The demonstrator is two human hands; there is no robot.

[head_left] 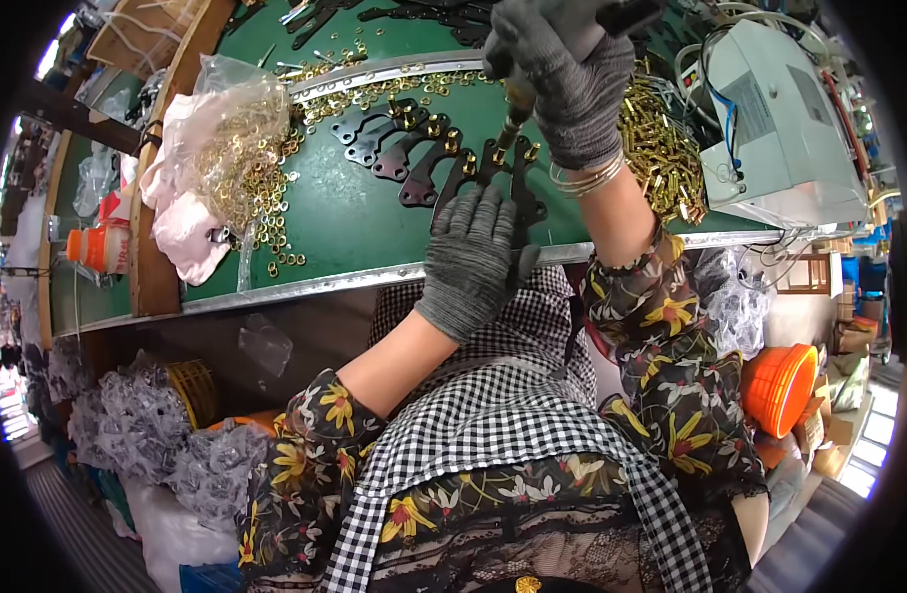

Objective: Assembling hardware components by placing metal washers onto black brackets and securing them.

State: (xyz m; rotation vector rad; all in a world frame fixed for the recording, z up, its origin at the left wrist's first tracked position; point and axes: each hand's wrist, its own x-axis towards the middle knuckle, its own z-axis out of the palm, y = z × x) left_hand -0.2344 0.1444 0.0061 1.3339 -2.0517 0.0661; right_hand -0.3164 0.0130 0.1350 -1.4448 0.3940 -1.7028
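Note:
My right hand [577, 94], in a grey knit glove, is closed around a power screwdriver [516, 111]; its body is mostly hidden by the glove. The tool's narrow end points down at the brass fasteners on a row of dark metal brackets [420, 180]. My left hand [470, 259], gloved the same way, lies flat with fingers stretched over the lower ends of the nearest brackets. Brass fasteners [453, 141] stand upright in the upper ends of the row. Whether the tool's tip touches one, I cannot tell.
Brass washers [272, 219] spill from a clear plastic bag [221, 128] on the left of the green table [325, 242]. A heap of brass fasteners [661, 163] lies right, beside a grey-white machine [770, 124]. More dark brackets [429, 14] lie behind a metal strip. Orange baskets [784, 387] stand below right.

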